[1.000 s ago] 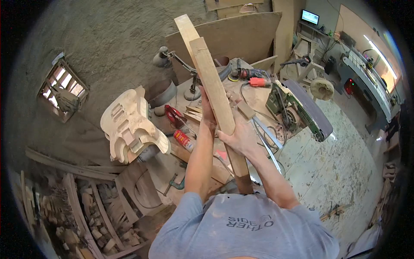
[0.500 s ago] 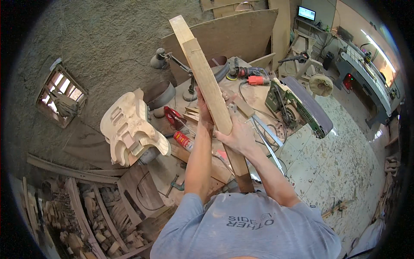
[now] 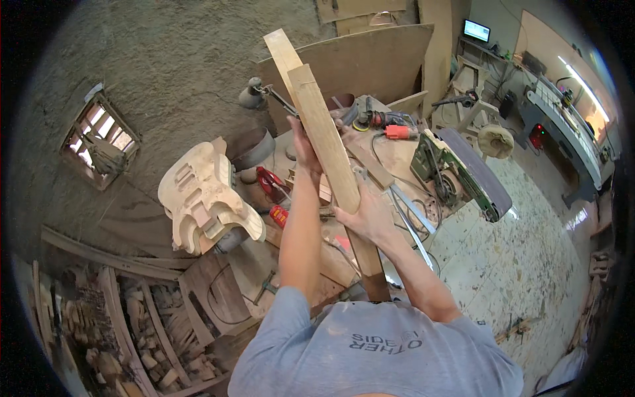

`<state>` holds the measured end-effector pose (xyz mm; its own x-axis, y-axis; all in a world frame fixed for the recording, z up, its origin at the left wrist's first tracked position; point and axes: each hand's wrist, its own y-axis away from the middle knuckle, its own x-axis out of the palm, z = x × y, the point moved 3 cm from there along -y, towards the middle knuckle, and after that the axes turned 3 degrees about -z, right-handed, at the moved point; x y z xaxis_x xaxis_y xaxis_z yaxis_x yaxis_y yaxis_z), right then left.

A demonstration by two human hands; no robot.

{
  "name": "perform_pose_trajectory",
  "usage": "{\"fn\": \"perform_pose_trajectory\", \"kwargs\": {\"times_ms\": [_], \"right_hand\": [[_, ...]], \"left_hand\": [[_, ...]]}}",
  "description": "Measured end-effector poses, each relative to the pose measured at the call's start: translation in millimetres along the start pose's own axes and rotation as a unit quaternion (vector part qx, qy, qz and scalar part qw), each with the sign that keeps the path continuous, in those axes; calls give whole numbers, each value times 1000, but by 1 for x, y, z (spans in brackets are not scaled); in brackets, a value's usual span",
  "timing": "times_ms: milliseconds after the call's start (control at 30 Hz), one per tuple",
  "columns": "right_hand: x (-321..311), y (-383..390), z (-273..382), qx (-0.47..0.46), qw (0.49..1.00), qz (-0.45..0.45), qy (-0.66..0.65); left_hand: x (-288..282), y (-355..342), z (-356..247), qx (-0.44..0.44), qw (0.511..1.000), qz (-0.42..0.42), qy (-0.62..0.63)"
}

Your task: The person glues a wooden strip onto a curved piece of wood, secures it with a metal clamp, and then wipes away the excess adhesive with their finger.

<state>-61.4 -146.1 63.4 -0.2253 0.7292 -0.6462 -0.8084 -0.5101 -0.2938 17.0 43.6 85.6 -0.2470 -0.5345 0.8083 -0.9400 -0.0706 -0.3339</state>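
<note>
Two long wooden planks lie one against the other, slanting up and away from my body. The upper plank (image 3: pixel 325 132) covers most of the paler plank (image 3: pixel 280 47), whose end sticks out past it at the far side. My left hand (image 3: pixel 307 151) cups them from the left and beneath, its thumb side along the edge and its fingers partly hidden under the wood. Nearer to me, my right hand (image 3: pixel 368 210) grips the planks from the right, thumb over the top face. The end near my shirt is darker.
A workbench carries a belt sander (image 3: pixel 456 172), an orange power tool (image 3: pixel 399 132), a red spray can (image 3: pixel 279 216), a metal square (image 3: pixel 413 208) and a clamp (image 3: pixel 266 287). Guitar bodies (image 3: pixel 202 195) are stacked at left. Scrap wood (image 3: pixel 149 331) fills racks at lower left; a desk lamp (image 3: pixel 253 94) stands behind.
My left hand has slid a little farther up the planks, and its thumb side now shows more. The right hand keeps its grip. The whole view has shifted slightly.
</note>
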Motion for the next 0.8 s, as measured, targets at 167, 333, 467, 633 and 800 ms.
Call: {"fn": "perform_pose_trajectory", "kwargs": {"times_ms": [167,333,467,633,800], "right_hand": [[-6,1,4,35,999,37,0],[-8,5,5,25,1000,17,5],[-6,4,6,20,999,29,7],[-4,5,3,15,1000,14,20],[-6,7,7,22,999,27,10]], "left_hand": [[-2,-8,2,-22,996,32,75],[5,-6,3,-26,998,26,58],[1,-4,-1,-26,996,37,75],[7,-2,1,-29,995,38,85],[15,1,3,-39,991,48,118]]}}
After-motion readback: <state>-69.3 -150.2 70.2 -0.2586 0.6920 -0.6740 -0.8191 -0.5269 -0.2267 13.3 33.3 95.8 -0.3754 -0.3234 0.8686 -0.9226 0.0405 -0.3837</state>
